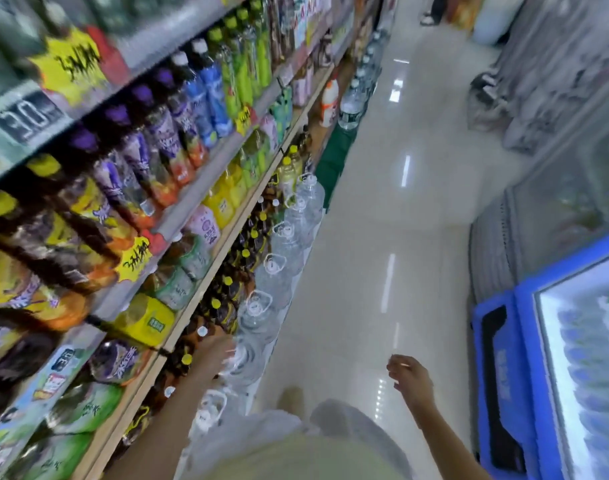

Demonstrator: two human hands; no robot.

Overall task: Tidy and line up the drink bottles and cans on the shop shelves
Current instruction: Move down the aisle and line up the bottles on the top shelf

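Note:
Shop shelves (pixel 206 271) run along the left, packed with drink bottles with purple, yellow, blue and green caps. Large clear water jugs (pixel 279 268) stand in a row on the floor in front of the lowest shelf. Dark bottles with yellow caps (pixel 227 299) fill the bottom shelf behind them. My left hand (pixel 214 351) reaches down to the jugs, fingers at the top of a clear jug (pixel 244 362); the blur hides whether it grips. My right hand (pixel 412 377) hangs over the aisle floor, fingers loosely curled, holding nothing.
A glossy tiled aisle (pixel 382 202) stretches ahead. A blue chest freezer (pixel 538 358) and grey glass-topped freezers (pixel 556 209) line the right side. A person's feet (pixel 429 19) show far up the aisle. The picture is motion-blurred.

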